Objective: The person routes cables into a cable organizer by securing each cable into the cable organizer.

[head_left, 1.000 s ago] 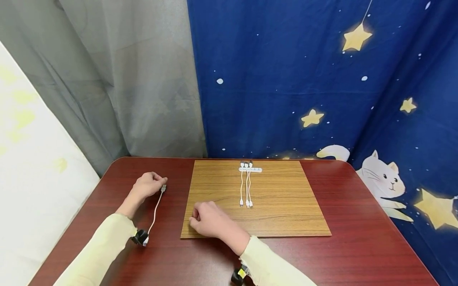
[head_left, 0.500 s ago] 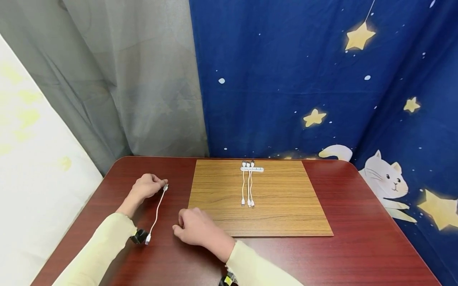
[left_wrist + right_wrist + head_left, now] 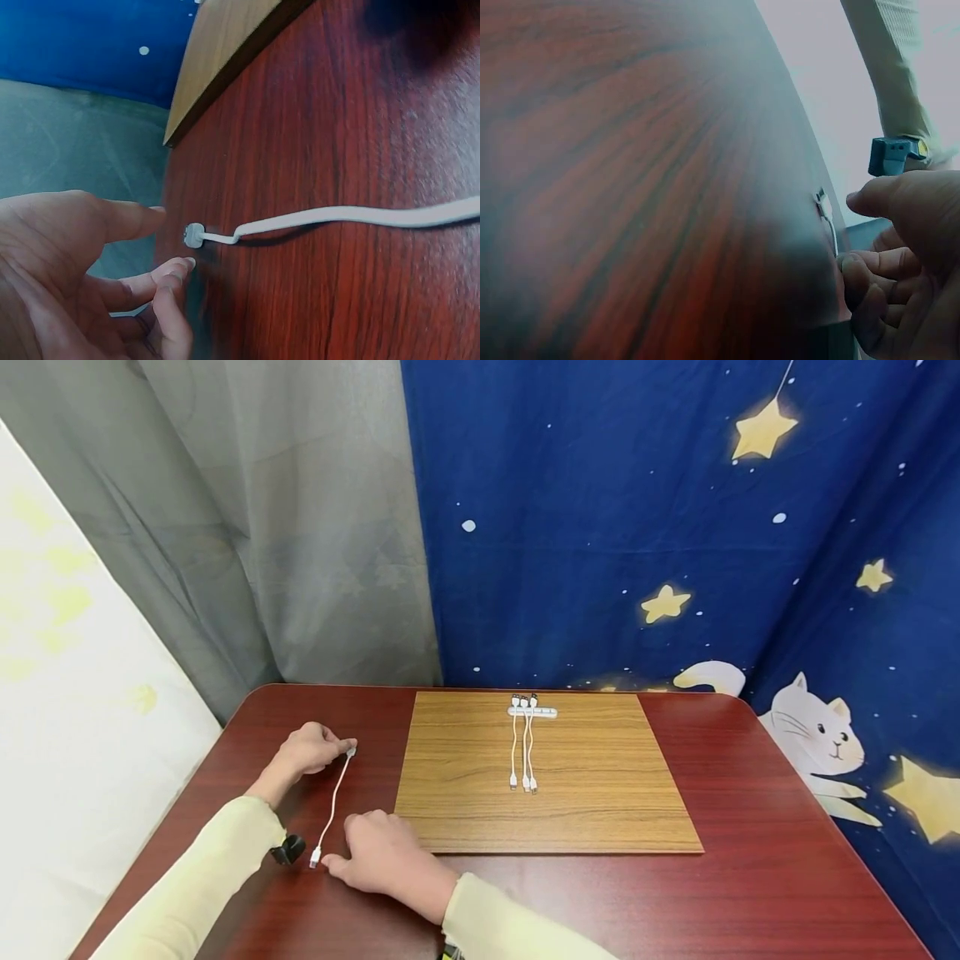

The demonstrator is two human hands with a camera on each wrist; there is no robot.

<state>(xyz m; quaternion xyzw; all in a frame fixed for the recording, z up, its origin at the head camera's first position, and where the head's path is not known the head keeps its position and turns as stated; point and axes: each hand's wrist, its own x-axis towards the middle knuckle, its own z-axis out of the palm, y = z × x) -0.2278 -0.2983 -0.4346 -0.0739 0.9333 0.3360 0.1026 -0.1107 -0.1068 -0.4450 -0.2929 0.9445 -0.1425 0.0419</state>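
Note:
A short white USB cable point(image 3: 333, 806) lies on the red-brown table left of the wooden board. My left hand point(image 3: 307, 749) is at its far connector point(image 3: 194, 235). In the left wrist view, thumb and forefinger stand on either side of that connector, with a visible gap between them. Beside the near USB plug point(image 3: 315, 858) is my right hand point(image 3: 382, 853), its thumb close to the plug. The right wrist view shows the thumb and bent fingers apart, with the plug point(image 3: 823, 204) just beyond them. Neither hand grips the cable.
On the wooden board point(image 3: 600, 777), 3 white cables point(image 3: 525, 752) hang side by side from a white cable-holder strip point(image 3: 547, 713) near its far edge. The table's point(image 3: 757, 860) far edge meets grey and blue curtains. A black camera point(image 3: 288, 850) sits on my left wrist.
My right hand has moved left, off the board's front-left corner to the cable's near plug. The left hand has stayed by the far connector. The whole view has shifted slightly.

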